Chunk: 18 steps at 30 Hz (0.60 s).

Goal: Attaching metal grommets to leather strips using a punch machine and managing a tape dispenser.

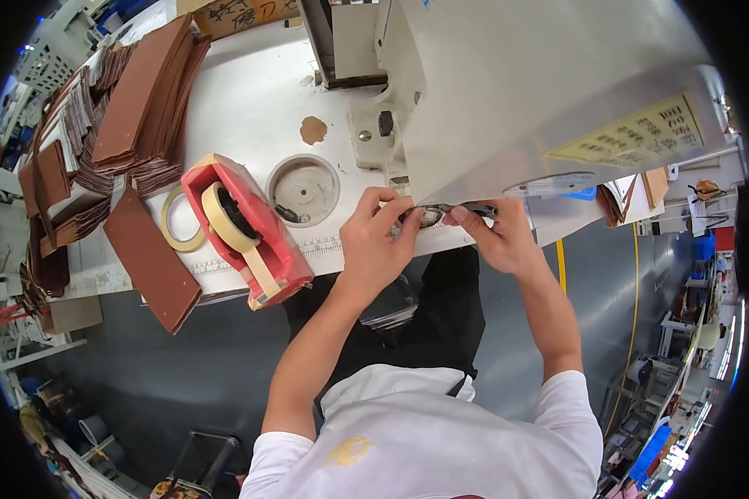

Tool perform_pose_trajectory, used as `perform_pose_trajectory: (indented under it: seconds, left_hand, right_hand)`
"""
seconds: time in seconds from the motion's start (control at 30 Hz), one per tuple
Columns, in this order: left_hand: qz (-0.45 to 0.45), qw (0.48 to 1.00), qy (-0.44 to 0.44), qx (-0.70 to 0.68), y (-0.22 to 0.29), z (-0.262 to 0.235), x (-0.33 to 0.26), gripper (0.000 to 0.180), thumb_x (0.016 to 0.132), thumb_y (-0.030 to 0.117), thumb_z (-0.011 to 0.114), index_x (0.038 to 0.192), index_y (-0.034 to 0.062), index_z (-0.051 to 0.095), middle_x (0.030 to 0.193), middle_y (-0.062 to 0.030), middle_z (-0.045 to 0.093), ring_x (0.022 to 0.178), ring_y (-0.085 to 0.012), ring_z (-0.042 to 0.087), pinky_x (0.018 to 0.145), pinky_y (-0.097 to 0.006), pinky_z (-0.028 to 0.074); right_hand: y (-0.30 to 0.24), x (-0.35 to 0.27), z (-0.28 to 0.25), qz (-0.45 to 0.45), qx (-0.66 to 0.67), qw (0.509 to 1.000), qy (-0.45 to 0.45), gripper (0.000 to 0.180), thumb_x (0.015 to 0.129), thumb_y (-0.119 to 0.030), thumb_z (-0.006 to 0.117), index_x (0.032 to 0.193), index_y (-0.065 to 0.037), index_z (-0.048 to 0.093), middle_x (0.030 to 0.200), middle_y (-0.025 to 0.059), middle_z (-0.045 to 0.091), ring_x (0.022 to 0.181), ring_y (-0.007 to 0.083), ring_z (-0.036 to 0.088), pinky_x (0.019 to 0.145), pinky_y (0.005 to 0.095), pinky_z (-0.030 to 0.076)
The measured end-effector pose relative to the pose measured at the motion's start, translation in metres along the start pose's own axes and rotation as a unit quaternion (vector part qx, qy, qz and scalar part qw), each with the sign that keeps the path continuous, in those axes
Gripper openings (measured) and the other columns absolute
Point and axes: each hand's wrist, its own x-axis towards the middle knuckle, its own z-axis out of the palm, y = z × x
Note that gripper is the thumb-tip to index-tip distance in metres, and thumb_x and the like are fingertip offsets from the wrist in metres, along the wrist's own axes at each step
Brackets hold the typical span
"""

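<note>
At the table's front edge, beneath the pale housing of a machine, both my hands work close together. My left hand is closed in a pinch, its fingertips at small dark parts under the housing; what they grip is too small to make out. From the other side, my right hand grips a slim dark metal piece between thumb and fingers. Its tip points toward my left fingertips, and its kind does not show. The housing partly covers the fingers of my right hand.
Left of my hands stands a red tape dispenser, beside a loose tape roll. Stacks of brown panels fill the table's left, and one panel overhangs the front edge. A round recess lies in the white tabletop.
</note>
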Motion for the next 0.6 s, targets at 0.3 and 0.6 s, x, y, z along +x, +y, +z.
perform_pose_trajectory:
  seconds: [0.3, 0.6]
  left_hand:
    - [-0.004, 1.000, -0.006, -0.001, -0.002, 0.000, -0.002, 0.014, 0.080, 0.005, 0.080, 0.092, 0.0057, 0.075, 0.091, -0.0061, 0.064, 0.055, -0.0186, 0.058, 0.051, -0.031, 0.048]
    - [-0.001, 1.000, -0.005, 0.006, -0.002, 0.001, -0.002, 0.014, 0.079, 0.004, 0.079, 0.092, 0.0056, 0.075, 0.090, -0.0062, 0.064, 0.054, -0.0188, 0.057, 0.052, -0.031, 0.048]
  right_hand:
    - [-0.008, 0.006, -0.010, -0.018, -0.015, 0.998, -0.050, 0.020, 0.093, -0.005, 0.068, 0.107, 0.008, 0.069, 0.090, 0.0172, 0.073, 0.079, 0.0256, 0.068, 0.072, 0.0341, 0.054]
    - [-0.001, 0.015, -0.025, -0.064, -0.029, 0.989, -0.127, 0.023, 0.095, -0.003, 0.067, 0.116, 0.004, 0.064, 0.105, 0.0134, 0.071, 0.091, 0.0268, 0.071, 0.081, 0.0351, 0.057]
